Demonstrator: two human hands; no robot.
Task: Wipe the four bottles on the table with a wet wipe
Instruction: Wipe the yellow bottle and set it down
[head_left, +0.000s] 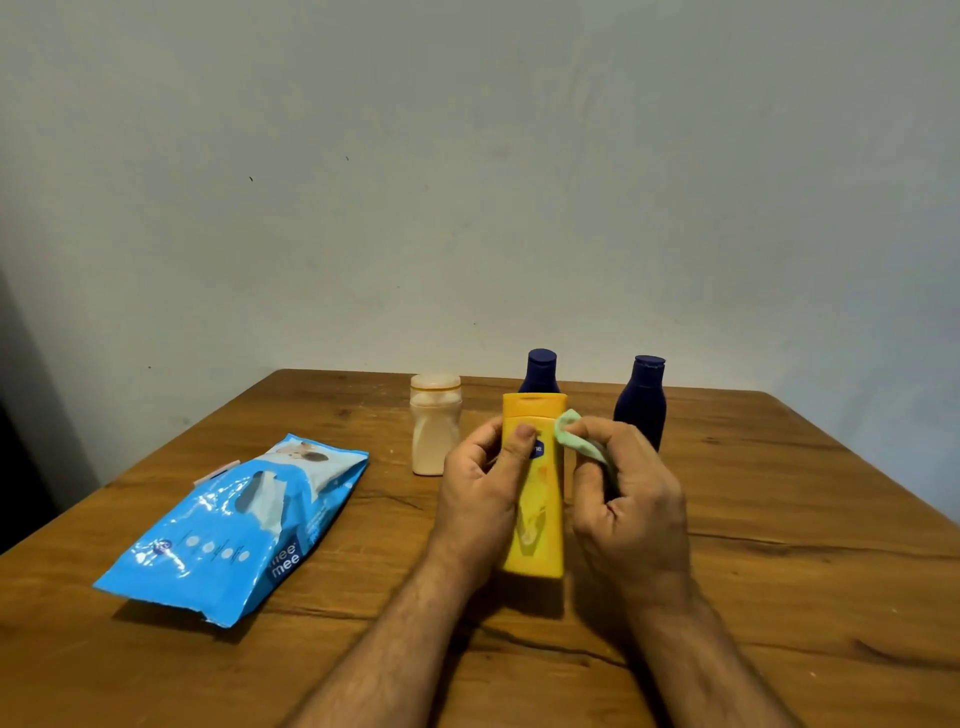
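Observation:
My left hand (480, 488) grips a yellow bottle (540, 514) from its left side, thumb across the front label, holding it above the table. My right hand (631, 499) pinches a pale green wet wipe (574, 434) against the bottle's upper right edge. A cream bottle (435, 428) with a clear cap stands behind on the left. Two dark blue bottles stand at the back: one (540, 371) is partly hidden behind the yellow bottle, the other (641, 400) is to its right.
A blue pack of wet wipes (234, 530) lies on the wooden table (805, 571) to the left, its flap open. A pale wall runs behind the table's far edge.

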